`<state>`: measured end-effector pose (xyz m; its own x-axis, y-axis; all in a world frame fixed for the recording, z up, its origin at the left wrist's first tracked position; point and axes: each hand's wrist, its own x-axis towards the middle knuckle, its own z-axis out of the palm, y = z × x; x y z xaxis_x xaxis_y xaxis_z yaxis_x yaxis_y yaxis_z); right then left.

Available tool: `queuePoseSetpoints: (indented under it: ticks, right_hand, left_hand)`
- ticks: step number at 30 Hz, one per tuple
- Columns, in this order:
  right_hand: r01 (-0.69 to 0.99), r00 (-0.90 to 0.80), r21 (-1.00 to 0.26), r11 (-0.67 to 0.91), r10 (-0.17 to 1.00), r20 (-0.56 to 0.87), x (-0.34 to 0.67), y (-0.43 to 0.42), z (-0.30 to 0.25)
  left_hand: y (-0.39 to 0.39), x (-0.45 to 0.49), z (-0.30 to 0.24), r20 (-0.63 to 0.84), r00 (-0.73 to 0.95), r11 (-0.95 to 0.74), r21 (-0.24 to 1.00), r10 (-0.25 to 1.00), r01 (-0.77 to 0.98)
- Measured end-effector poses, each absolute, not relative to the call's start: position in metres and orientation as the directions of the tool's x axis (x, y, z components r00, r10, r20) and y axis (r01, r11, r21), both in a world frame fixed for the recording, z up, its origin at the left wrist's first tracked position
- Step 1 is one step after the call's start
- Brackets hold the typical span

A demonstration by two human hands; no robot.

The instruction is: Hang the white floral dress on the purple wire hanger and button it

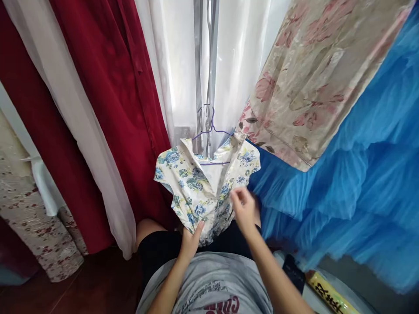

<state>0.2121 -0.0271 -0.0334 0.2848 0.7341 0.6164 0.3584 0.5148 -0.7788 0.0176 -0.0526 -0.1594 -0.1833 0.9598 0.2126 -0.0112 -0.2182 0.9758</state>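
A white short-sleeved blouse with blue and yellow flowers hangs in front of me on a thin purple hanger. Its V-shaped neck is spread apart and the hanger's lower bar shows inside. My left hand grips the blouse's lower left side, thumb on top and the fingers hidden behind the cloth. Over the right front of the blouse is my right hand, its fingers curled together in a pinch. Whether anything small sits between those fingertips cannot be made out.
Red curtain-like cloth hangs on the left, white cloth behind the hanger. To the right hang a beige flowered cloth and blue ruffled tulle. A yellow package lies low at the right.
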Motion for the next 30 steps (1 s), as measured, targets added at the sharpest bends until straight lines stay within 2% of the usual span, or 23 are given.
queuePoseSetpoints:
  ticks: [1, 2, 4, 8, 11, 13, 15, 17, 18, 20, 22, 27, 30]
  right_hand:
    - [0.246, 0.138, -0.875, 0.416, 0.879, 0.456, 0.199, -0.028, -0.054]
    - [0.168, 0.006, -0.936, 0.311, 0.949, 0.316, 0.188, -0.027, -0.070]
    - [0.079, -0.100, -0.969, 0.233, 0.969, 0.225, 0.172, -0.022, -0.088]
    - [-0.038, -0.141, -0.979, 0.200, 0.969, 0.204, 0.171, -0.017, -0.085]
    - [-0.126, -0.110, -0.983, 0.131, 0.983, 0.145, 0.182, -0.025, -0.076]
    - [-0.165, -0.073, -0.981, 0.098, 0.991, 0.111, 0.189, -0.034, -0.074]
    - [-0.188, -0.041, -0.979, 0.081, 0.995, 0.090, 0.193, -0.042, -0.074]
    - [-0.221, -0.026, -0.974, 0.048, 0.998, 0.055, 0.192, -0.049, -0.073]
    - [-0.239, -0.031, -0.971, 0.026, 0.999, 0.035, 0.191, -0.051, -0.072]
    - [-0.269, -0.056, -0.963, -0.011, 0.998, 0.004, 0.188, -0.054, -0.068]
    - [-0.284, -0.083, -0.958, -0.025, 0.997, -0.001, 0.187, -0.055, -0.062]
    - [-0.293, -0.181, -0.951, -0.095, 0.983, -0.042, 0.190, -0.053, -0.046]
    - [-0.373, -0.155, -0.924, -0.082, 0.988, -0.025, 0.192, -0.034, -0.020]
  left_hand:
    - [-0.056, 0.017, -0.157, 0.218, -0.188, -0.226, 0.974, 0.958, -0.020]
    - [-0.059, 0.017, -0.155, 0.217, -0.187, -0.226, 0.974, 0.958, -0.029]
    - [-0.063, 0.015, -0.150, 0.207, -0.177, -0.217, 0.975, 0.962, -0.041]
    - [-0.067, 0.011, -0.146, 0.201, -0.190, -0.212, 0.976, 0.961, -0.040]
    - [-0.068, 0.006, -0.148, 0.190, -0.236, -0.193, 0.981, 0.953, 0.013]
    - [-0.067, 0.001, -0.146, 0.286, -0.372, -0.266, 0.958, 0.883, 0.104]
    - [-0.064, -0.001, -0.137, 0.486, -0.497, -0.401, 0.874, 0.719, 0.275]
    - [-0.060, 0.003, -0.123, 0.690, -0.414, -0.519, 0.722, 0.594, 0.457]
    - [-0.057, 0.008, -0.115, 0.752, -0.292, -0.572, 0.646, 0.591, 0.505]
    - [-0.051, 0.023, -0.102, 0.760, -0.032, -0.650, 0.576, 0.649, 0.495]
    - [-0.045, 0.040, -0.094, 0.702, 0.091, -0.660, 0.607, 0.706, 0.442]
    - [-0.038, 0.058, -0.094, 0.643, 0.032, -0.605, 0.702, 0.765, 0.376]
    - [-0.037, 0.053, -0.097, 0.579, 0.096, -0.570, 0.738, 0.810, 0.362]
